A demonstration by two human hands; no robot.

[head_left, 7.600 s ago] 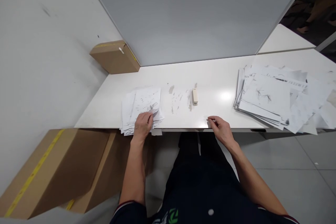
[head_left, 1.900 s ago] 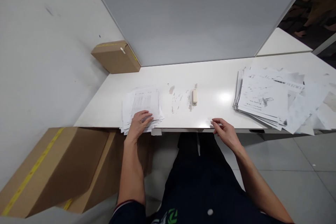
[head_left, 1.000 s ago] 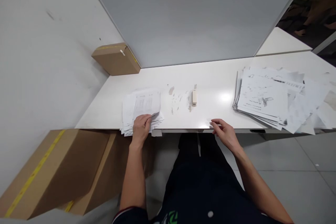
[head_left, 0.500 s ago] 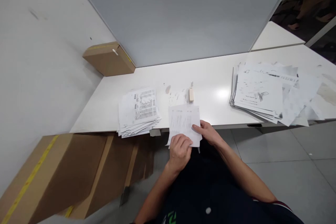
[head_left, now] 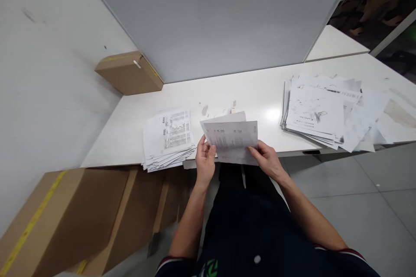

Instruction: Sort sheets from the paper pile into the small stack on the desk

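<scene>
Right hand (head_left: pixel 269 161) pinching printed sheets (head_left: pixel 233 139), left hand (head_left: pixel 205 163) at their edge, its grip unclear

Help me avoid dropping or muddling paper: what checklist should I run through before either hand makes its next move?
1. Right hand holding the printed white paper sheets: ok, thumb over their right edge.
2. Left hand gripping firmly: cannot tell; it is at their left edge, but its grip is unclear.
3. Held sheets aligned: not ok, they are fanned apart at the top.
4. White paper stack on the left fully on the white table: not ok, it overhangs the front edge.
5. Loose white paper pile on the right squared up: not ok, sheets are spread unevenly.
</scene>
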